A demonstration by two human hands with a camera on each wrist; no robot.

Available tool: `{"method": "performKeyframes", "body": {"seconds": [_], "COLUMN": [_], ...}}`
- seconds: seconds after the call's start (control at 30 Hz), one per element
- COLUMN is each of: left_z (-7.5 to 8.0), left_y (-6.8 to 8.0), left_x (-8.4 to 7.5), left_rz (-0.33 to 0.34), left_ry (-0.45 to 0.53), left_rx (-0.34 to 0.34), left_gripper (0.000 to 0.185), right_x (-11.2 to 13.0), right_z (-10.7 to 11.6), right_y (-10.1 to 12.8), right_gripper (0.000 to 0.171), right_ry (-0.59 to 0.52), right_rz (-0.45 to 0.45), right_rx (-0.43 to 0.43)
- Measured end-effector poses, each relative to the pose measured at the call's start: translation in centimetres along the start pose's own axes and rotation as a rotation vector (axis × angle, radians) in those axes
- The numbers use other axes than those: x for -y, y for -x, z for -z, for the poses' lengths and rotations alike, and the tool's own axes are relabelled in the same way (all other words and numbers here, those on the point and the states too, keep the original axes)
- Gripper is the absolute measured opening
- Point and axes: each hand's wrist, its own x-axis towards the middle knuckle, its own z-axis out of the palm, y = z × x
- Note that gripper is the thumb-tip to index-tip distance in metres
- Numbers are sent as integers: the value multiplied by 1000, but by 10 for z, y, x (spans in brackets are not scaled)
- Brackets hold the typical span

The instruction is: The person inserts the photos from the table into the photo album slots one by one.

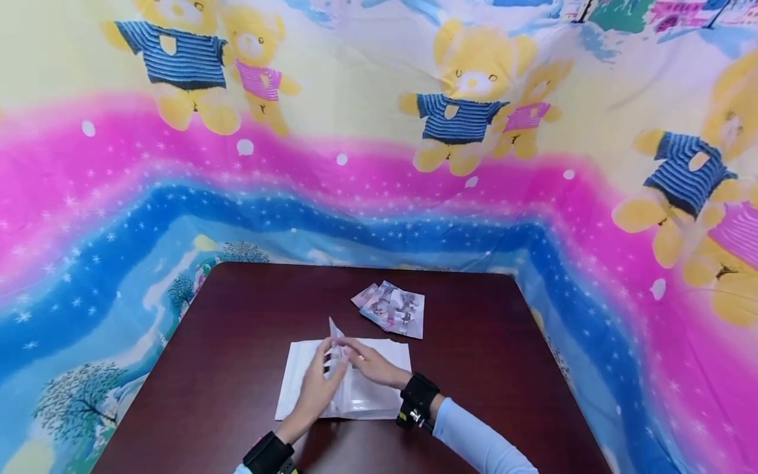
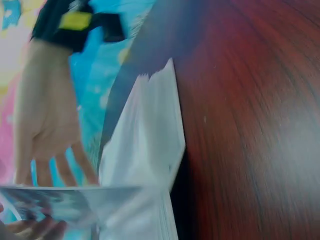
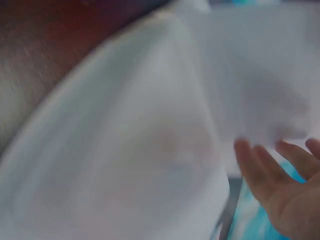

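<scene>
Through the head view, I'm seeing the open white album (image 1: pixel 379 395) lying on the dark wooden table (image 1: pixel 509 368), in front of the person. A thin pale sheet (image 1: pixel 335 328) is standing up from it between the two hands. The right hand (image 1: pixel 376 366) is reaching in from the side, its fingers fairly straight and loosely spread, the tips touching the sheet. The left hand (image 1: pixel 315 390) is working at the sheet's other side; its fingertips are partly hidden, so I cannot tell whether it is pinching anything. Beyond the album, a few overlapping printed cards (image 1: pixel 395 311) are lying on the table. Behind, a teddy-bear-patterned cloth (image 1: pixel 331 161) is hanging. My right wrist view is blurring.
</scene>
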Motion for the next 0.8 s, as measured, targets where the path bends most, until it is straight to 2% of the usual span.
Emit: {"method": "performKeyframes", "body": {"seconds": [0.1, 0.17, 0.3, 0.37, 0.47, 0.57, 0.7, 0.8], "left_z": [21, 33, 50, 49, 43, 28, 0, -19], "left_y": [-3, -3, 1, 1, 3, 4, 3, 5], "left_x": [15, 26, 44, 48, 54, 59, 60, 58], "left_rz": [-32, -35, -13, -29, -116, -275, -440, -512], "left_ry": [-133, -226, -329, -374, -510, -605, -577, -593], "left_rx": [-117, -142, -100, -56, -15, -8, 72, 166], "left_gripper": [48, 51, 53, 52, 45, 37, 34, 36], "right_x": [-3, -8, -18, -25, -33, -44, -56, -61], "right_z": [-21, -27, -19, -3, 16, 24, 24, 24], "right_y": [-1, 0, 4, 11, 22, 33, 41, 43], "right_gripper": [39, 38, 37, 37, 38, 38, 39, 40], "right_ry": [150, 203, 361, 466, 595, 662, 692, 641], "right_rz": [76, 96, 123, 127, 110, 68, 44, 50], "right_rx": [30, 33, -3, -34, -63, -78, -76, -100]}}
